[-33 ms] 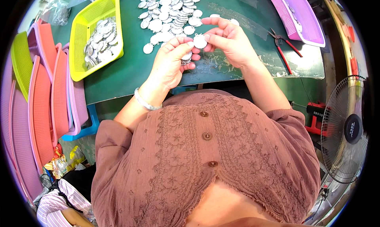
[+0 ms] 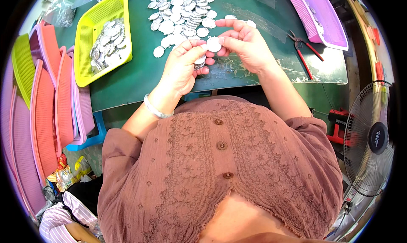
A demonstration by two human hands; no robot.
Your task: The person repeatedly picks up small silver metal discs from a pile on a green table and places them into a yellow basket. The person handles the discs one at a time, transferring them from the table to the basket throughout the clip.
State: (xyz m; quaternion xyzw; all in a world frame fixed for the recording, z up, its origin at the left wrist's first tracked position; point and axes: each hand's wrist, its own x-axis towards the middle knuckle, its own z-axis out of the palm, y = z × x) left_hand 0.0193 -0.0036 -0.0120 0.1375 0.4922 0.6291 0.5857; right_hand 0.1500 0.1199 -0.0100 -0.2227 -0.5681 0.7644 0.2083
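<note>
Handling step, looks like: your left hand (image 2: 180, 69) and right hand (image 2: 252, 48) both clamp fingers on one silver disc (image 2: 214, 44) near the bench's (image 2: 123, 88) front edge; next needs a steady pinch.

A green tabletop (image 2: 140, 80) carries everything, its surface scuffed and scraped pale toward the near right edge, with clear tape strips (image 2: 273, 30) stuck across the far right part. A loose heap of silvery discs (image 2: 182, 16) with bumpy rims lies toward the far middle, some overlapping, one at its near left fringe. To the left sits a yellow-green basket (image 2: 86, 39); at the far right, a purple basket (image 2: 300, 10). Near the purple one lie red-handled pliers (image 2: 298, 43), handles spread.
</note>
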